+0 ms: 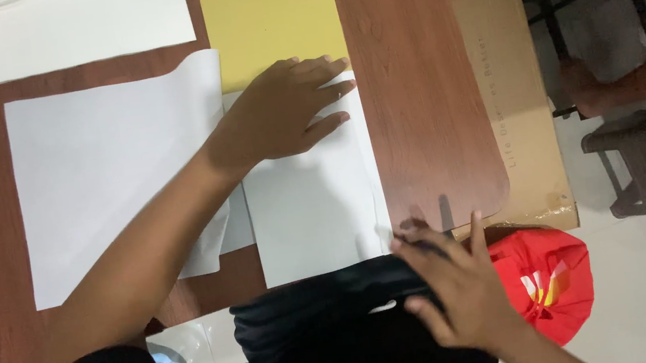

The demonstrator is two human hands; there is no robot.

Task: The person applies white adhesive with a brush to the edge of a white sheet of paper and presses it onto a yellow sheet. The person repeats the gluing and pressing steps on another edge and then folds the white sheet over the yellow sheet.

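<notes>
- Head view, looking down on a wood-grain table (419, 96) with a rounded corner
- Left hand (290, 112): flat, fingers spread, palm down on a white sheet (310, 208); grasps nothing, seems to pin the paper so it does not slide
- White sheet lies under and below that hand, near the table's front edge; thin, matte, smooth, its edges straight
- Yellow sheet (270, 15) just beyond the left fingertips, its lower edge tucked under the white sheet and hand; stiff-looking, flat, rectangular
- Larger white sheet (109, 175) left of the left hand, one corner curled up, so light, flexible paper; another white sheet (50, 30) well beyond it
- Right hand (455, 288): blurred, fingers loosely spread over black cloth (333, 328) at the table's front edge; touching it, but I cannot tell whether it grips
- Black cloth is soft, folded, hanging off the edge toward the body
- Red bag (553, 280) just right of the right hand, on the floor; shiny, crumpled plastic
- Brown cardboard (514, 100) stands beside the table, well right of both hands
</notes>
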